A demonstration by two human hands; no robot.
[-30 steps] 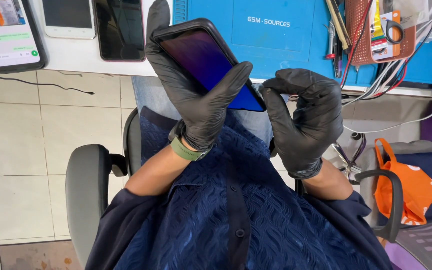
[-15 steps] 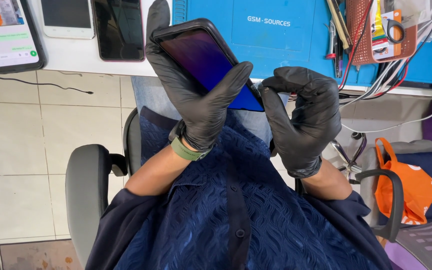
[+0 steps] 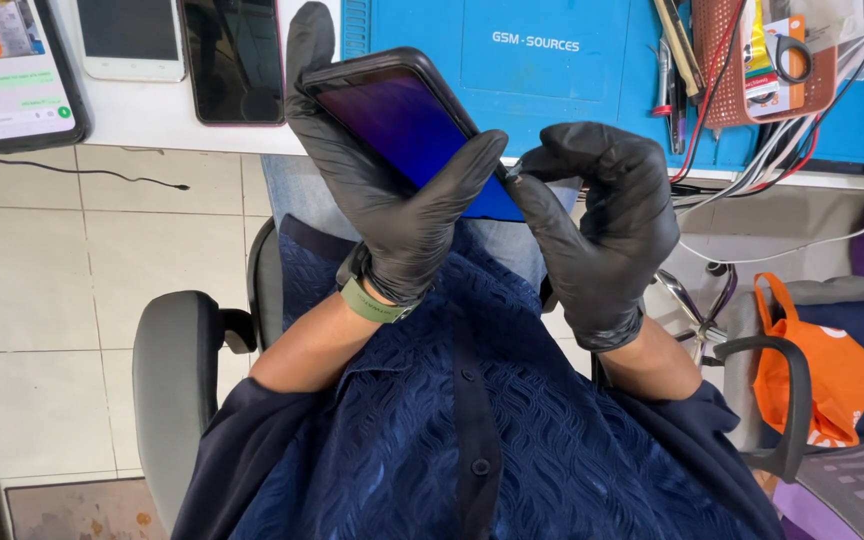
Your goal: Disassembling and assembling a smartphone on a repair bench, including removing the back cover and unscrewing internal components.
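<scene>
Left hand (image 3: pixel 392 205), black-gloved, grip wrapped round dark-cased smartphone (image 3: pixel 407 125), held tilted above lap, off white worktop (image 3: pixel 152 120). Right hand (image 3: pixel 602 215) fingertips pinched at phone's lower edge; what they pinched, couldn't tell. Advice: brace phone firmly, pry shallow along seam.

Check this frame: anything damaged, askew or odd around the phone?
Nothing stands out. The left hand holds the dark phone tilted, screen unbroken as far as visible; the right hand pinches at its lower edge. Loose cables spill off the desk edge, untidy but not damaged.
</scene>
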